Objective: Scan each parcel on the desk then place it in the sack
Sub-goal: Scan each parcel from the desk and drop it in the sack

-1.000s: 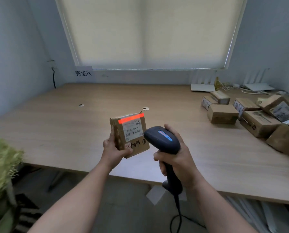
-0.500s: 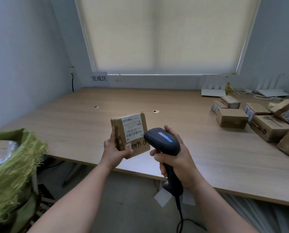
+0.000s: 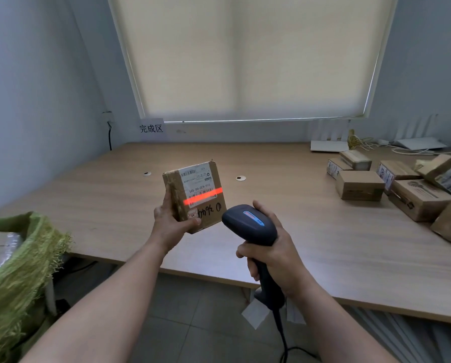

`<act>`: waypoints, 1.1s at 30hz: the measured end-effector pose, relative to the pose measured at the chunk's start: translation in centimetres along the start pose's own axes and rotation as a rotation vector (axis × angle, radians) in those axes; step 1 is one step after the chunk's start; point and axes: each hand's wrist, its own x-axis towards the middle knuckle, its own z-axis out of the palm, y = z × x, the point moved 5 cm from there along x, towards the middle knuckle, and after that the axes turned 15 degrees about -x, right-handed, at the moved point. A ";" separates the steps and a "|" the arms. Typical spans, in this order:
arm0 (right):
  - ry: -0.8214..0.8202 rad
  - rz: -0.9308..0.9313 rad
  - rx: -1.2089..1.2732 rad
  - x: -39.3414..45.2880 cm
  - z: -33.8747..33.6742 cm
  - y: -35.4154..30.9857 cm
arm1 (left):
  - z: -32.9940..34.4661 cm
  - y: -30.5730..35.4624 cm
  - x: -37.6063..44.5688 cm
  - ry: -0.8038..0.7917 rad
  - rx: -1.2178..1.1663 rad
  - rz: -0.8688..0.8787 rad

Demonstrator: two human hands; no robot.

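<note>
- Head view, progress: the small brown cardboard parcel with a white shipping label (image 3: 196, 195) is mid-scan, with a red scan line lying across the barcode near the label's lower edge. It is held in the air above the near edge of the pale wooden desk (image 3: 310, 231), so the sack step is not yet done for it.
- At least one wrapped parcel already lies inside the frayed green woven sack (image 3: 22, 263) at the lower left. A cluster of brown cardboard boxes (image 3: 392, 184) waits on the desk's right side, so I judge most of the job remains.
- Head view, hands: the left hand (image 3: 170, 222) grips the parcel by its lower left corner, thumb across the front face and fingers behind, tilting the label towards the scanner.
- The right hand (image 3: 274, 247) is wrapped tight round the handle of the dark grey corded barcode scanner (image 3: 249, 224), whose head points at the label from just beside the parcel.
- Both forearms reach forward, elbows low, hands near each other.
</note>
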 end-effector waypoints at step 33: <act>-0.278 -0.050 -0.055 10.3 21.0 -1.7 | -22.7 -5.8 1.7 0.266 -0.041 -0.093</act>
